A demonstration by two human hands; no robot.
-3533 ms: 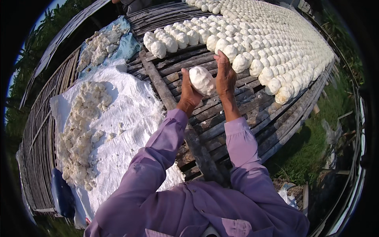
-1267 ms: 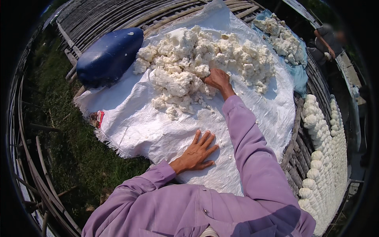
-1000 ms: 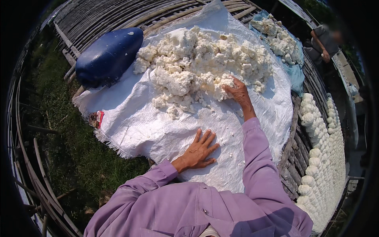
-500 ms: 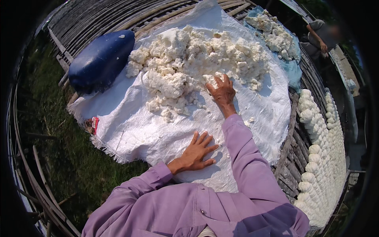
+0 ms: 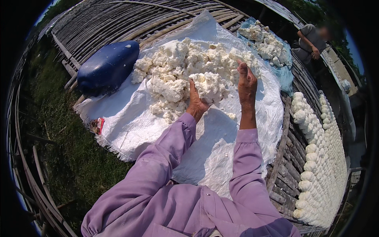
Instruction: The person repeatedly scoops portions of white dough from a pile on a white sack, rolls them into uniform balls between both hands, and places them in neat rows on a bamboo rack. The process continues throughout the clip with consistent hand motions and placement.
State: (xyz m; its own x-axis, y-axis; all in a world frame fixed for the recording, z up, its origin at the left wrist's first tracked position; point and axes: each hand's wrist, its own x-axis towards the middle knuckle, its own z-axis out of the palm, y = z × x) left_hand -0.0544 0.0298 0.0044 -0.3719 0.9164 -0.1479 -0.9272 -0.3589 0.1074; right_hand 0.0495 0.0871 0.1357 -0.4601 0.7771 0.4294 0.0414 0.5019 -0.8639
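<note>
A large pile of white, crumbly, dough-like lumps (image 5: pixel 166 59) lies on a white woven plastic sheet (image 5: pixel 118 114). My left hand (image 5: pixel 198 103) cups a big clump of the same white stuff (image 5: pixel 209 87) from below and its left side; the thumb shows at the edge, while the other fingers are mostly hidden beneath. To the right of the clump, my right hand (image 5: pixel 247 85) is raised with its palm turned inward. Its fingers are stretched out and slightly curved, apart from the clump and holding nothing.
A blue rounded plastic container (image 5: pixel 108 67) lies at the far left of the sheet. More white lumps rest on a light blue sheet (image 5: pixel 286 73) at far right. Rows of white rounded pieces (image 5: pixel 316 170) line the pole platform (image 5: pixel 290 158). Another person (image 5: pixel 312 43) is beyond.
My left hand has gone from lying flat on the sheet to holding a clump, farther forward. My right hand has left the pile's near edge and risen to the right.
</note>
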